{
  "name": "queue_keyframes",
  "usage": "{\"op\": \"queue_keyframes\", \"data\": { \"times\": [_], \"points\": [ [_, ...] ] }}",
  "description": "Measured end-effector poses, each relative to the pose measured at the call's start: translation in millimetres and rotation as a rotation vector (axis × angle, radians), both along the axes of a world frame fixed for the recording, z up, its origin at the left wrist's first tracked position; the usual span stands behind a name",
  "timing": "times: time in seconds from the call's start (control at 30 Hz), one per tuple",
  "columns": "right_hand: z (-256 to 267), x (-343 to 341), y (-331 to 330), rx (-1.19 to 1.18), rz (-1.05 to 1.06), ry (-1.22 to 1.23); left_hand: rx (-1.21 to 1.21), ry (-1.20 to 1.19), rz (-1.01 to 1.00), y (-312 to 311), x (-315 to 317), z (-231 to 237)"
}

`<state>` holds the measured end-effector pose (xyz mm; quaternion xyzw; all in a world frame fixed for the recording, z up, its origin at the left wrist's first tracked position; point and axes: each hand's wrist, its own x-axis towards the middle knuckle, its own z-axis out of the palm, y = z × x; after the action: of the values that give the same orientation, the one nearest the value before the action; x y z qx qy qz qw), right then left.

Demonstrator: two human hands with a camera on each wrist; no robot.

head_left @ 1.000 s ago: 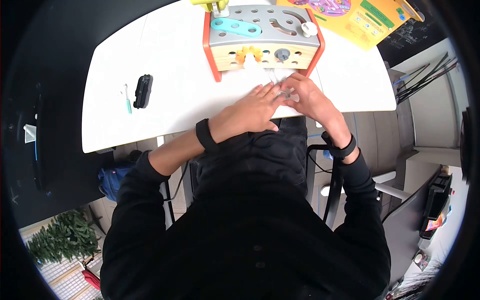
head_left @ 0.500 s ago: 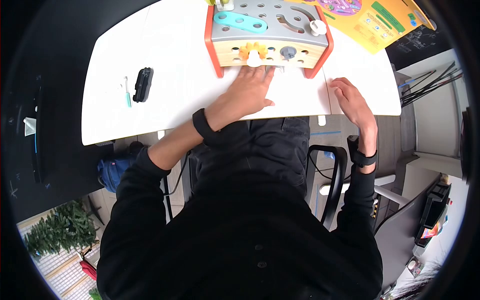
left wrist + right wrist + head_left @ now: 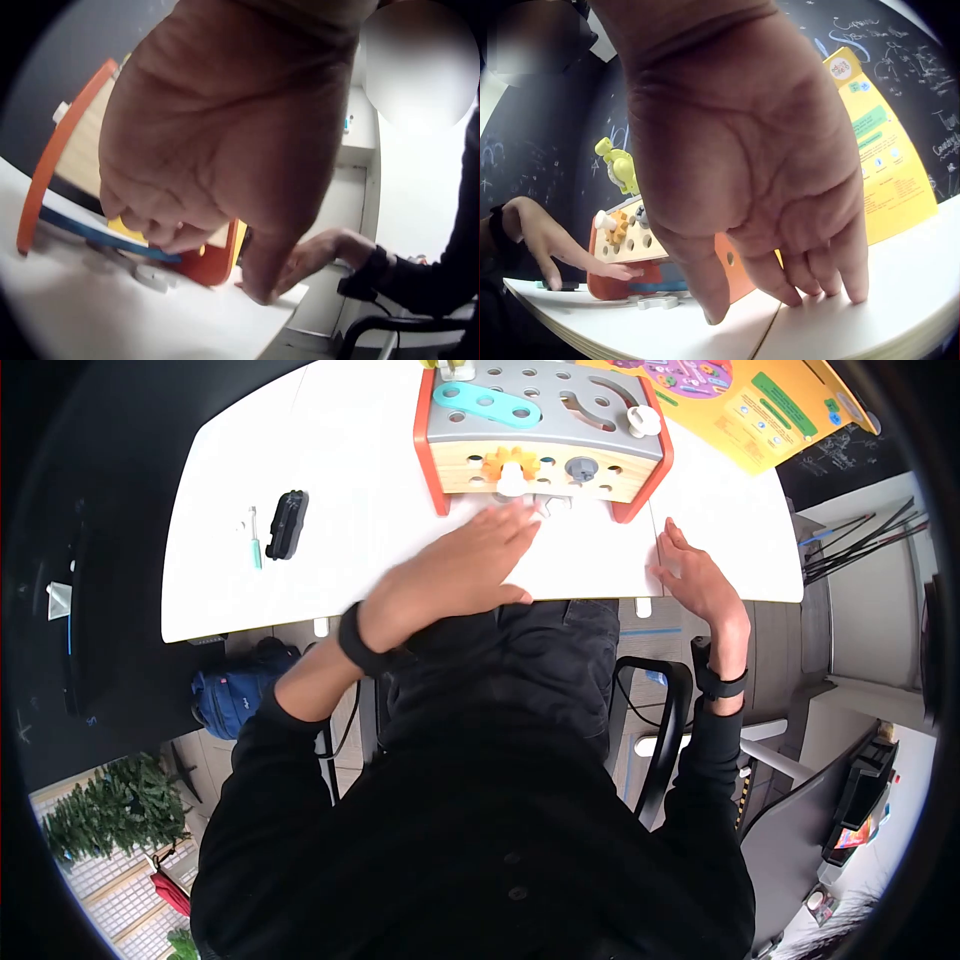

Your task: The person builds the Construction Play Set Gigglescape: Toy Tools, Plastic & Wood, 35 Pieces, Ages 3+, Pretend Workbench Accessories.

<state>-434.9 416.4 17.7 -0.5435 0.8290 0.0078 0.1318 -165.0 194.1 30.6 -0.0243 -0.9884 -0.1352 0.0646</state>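
Note:
A toy workbench (image 3: 640, 465) with a grey perforated top, wooden front and red-orange sides stands on the white table. At the foot of its front lies a light grey piece with a notched end like a wrench's (image 3: 660, 302), its rest hidden under the bench. My left hand (image 3: 455, 565), fingers extended and holding nothing, hovers low before the bench, just left of that piece. To the right, my right hand (image 3: 700, 575) holds nothing and its fingertips rest on the table close to the front edge.
A turquoise strip with holes (image 3: 487, 405) lies on the bench top. An orange gear (image 3: 511, 460) and grey bolt (image 3: 581, 469) sit in its front. At left are a black case (image 3: 287, 525) and a small turquoise-handled tool (image 3: 255, 540). A yellow printed box (image 3: 765, 405) stands behind right.
My right hand let go of the grey piece and moved right to the table. The piece went forward to the bench's foot. My left hand followed it, then drew back a little.

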Motion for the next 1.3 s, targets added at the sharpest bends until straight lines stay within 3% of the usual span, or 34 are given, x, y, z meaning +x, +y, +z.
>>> {"op": "queue_keyframes", "data": {
  "times": [0.03,0.1,0.17,0.2,0.23,0.27,0.3,0.37,0.43,0.5,0.7,0.83,1.13,1.3],
  "points": [
    [2.5,0.7,-0.6,0.001,0.009,-0.002,0.001,-0.002,0.009,-3.7,9.6,13.1],
    [11.1,4.0,-4.8,0.06,-0.016,-0.047,0.343,-0.441,0.071,-14.3,28.6,45.4],
    [9.3,1.9,-4.6,0.048,-0.02,-0.081,0.374,-0.554,0.151,-37.9,40.5,64.3],
    [8.3,0.1,-4.5,0.042,-0.043,-0.113,0.397,-0.491,0.177,-53.7,48.4,63.3],
    [8.2,-1.3,-4.6,0.034,-0.025,-0.114,0.488,-0.6,0.311,-73.1,52.8,56.1],
    [8.6,-2.3,-4.1,0.045,-0.037,-0.118,0.396,-0.46,0.339,-94.4,66.9,40.2],
    [9.9,-1.1,-5.1,0.057,-0.051,-0.122,0.333,-0.466,0.5,-111.4,74.4,32.6],
    [14.6,2.3,-9.4,0.075,-0.066,-0.127,0.172,-0.415,0.623,-144.0,92.0,9.6],
    [15.4,0.5,-10.1,0.113,-0.093,-0.134,0.153,-0.364,0.603,-166.3,108.8,-26.7],
    [13.2,-1.8,-11.0,0.112,-0.103,-0.139,0.142,-0.317,0.565,-172.6,107.3,-33.9],
    [8.2,4.2,-12.9,0.065,-0.149,-0.112,0.151,-0.549,0.7,-174.1,86.7,-23.6],
    [21.8,16.5,-24.1,0.175,-0.149,-0.055,0.119,-0.454,0.658,-177.9,89.0,-33.7],
    [10.7,14.0,-20.4,0.148,-0.086,0.017,0.146,-0.403,0.681,-171.9,92.1,-30.9],
    [12.2,22.1,-23.3,0.118,-0.16,0.011,0.139,-0.358,0.661,-169.5,93.4,-30.3]
  ]
}}
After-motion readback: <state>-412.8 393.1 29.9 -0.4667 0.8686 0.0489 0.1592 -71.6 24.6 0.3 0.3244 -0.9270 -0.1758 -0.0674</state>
